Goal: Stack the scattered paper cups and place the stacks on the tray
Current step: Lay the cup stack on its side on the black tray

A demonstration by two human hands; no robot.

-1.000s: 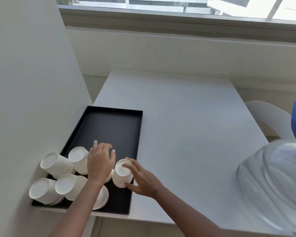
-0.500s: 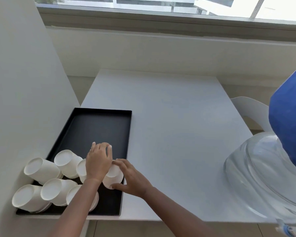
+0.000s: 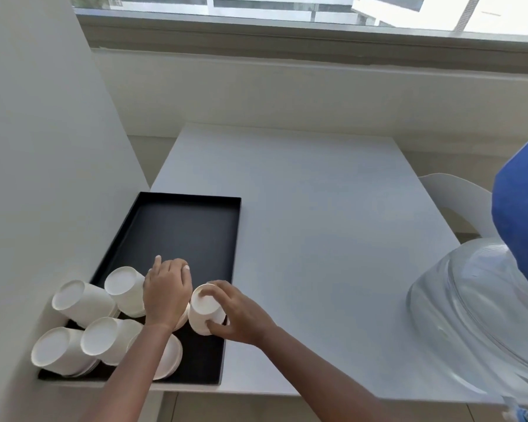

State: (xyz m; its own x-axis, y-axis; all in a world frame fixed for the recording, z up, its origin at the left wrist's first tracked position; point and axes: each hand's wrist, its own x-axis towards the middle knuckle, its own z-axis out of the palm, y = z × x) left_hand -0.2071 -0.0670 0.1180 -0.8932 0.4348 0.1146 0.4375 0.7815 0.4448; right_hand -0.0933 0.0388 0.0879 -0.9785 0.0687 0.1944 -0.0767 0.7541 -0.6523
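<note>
Cups crowd the near end of the black tray point(image 3: 177, 229), which lies on the white table point(image 3: 317, 239) against the left wall. Four upturned cups point(image 3: 83, 303) lean together at the tray's near left corner. The right hand point(image 3: 241, 315) grips a tilted cup point(image 3: 206, 312) near the tray's right rim, fingers wrapped round it. The left hand point(image 3: 166, 292) covers another cup beside it; whether it grips is unclear. A clear bottle point(image 3: 476, 315) stands at right.
</note>
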